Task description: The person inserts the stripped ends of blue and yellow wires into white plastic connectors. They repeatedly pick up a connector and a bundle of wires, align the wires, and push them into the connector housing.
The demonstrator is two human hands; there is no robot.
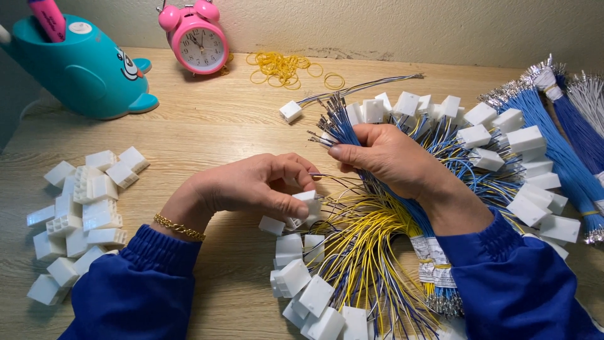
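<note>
Head view. The left hand point(251, 186) sits just left of centre, fingers curled in, thumb and forefinger pinched on a small white plug point(306, 200) that has thin wires already running out of it toward 3 o'clock. The right hand point(393, 160) lies at 1 o'clock from the left, fingers closed around a bundle of blue wires point(343, 123); the thumb presses the bundle against the forefinger, and the bare metal tips fan out toward 11 o'clock.

The relation that matters: the plug lies at about 7 o'clock from the right thumb tip, very near but apart from it, with a fine loose wire point(327, 177) bridging the gap between the two hands. The bundle's long axis runs from 11 o'clock down to 5 o'clock, passing under the right palm toward a taped wrap point(428, 255). The left hand is the nearer one to the plug; it holds it.

Around them: a heap of yellow wires point(362, 252) with white plugs at 6 o'clock, a pile of empty white plugs point(85, 214) at 9 o'clock, more wired plugs point(503, 135) at 2 o'clock, blue wire bundles point(566, 151) at 3 o'clock. At 12 o'clock lie yellow rubber bands point(283, 66), a pink alarm clock point(196, 39) and a teal whale-shaped holder point(78, 69) on the wooden table point(207, 126).
</note>
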